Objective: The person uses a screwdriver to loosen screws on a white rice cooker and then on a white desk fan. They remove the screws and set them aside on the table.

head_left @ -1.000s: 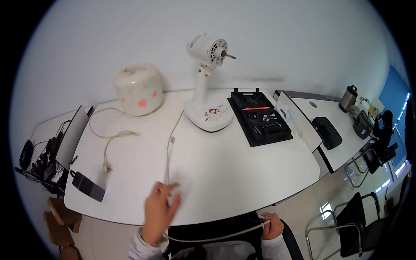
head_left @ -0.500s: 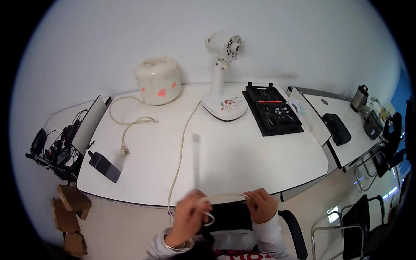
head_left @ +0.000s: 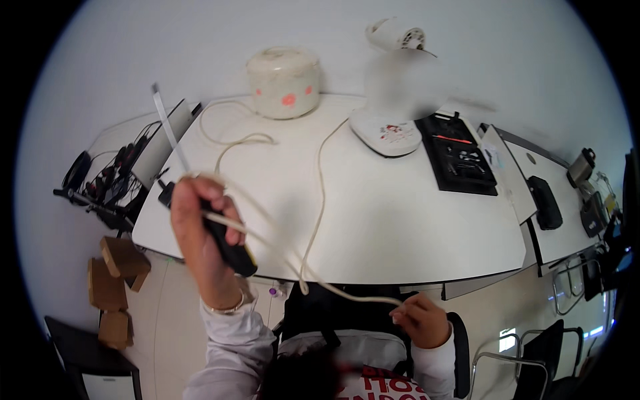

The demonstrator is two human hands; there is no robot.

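My left hand [head_left: 200, 230], raised over the table's left front part, is closed round the black handle of a long-shafted screwdriver [head_left: 230, 250], whose shaft points up and to the left. A cream power cord [head_left: 313, 220] also passes through these fingers. My right hand [head_left: 427, 321], low at the table's front edge, pinches the cord between thumb and fingers. The cord runs between both hands and back to the white base [head_left: 387, 133] of an electric fan. The fan's motor head [head_left: 397, 35] has no blades showing, and its stem is blurred.
A cream rice cooker [head_left: 283, 83] with a loose cord stands at the back. Right of the fan lies an open black tool case [head_left: 460, 157]. A dark handset [head_left: 165, 193] is partly behind my left hand. Cardboard boxes [head_left: 107, 285] are on the floor at left.
My left hand has risen and moved left with the screwdriver, drawing the cord along. My right hand has shifted slightly right and down, still on the cord. The view has tilted.
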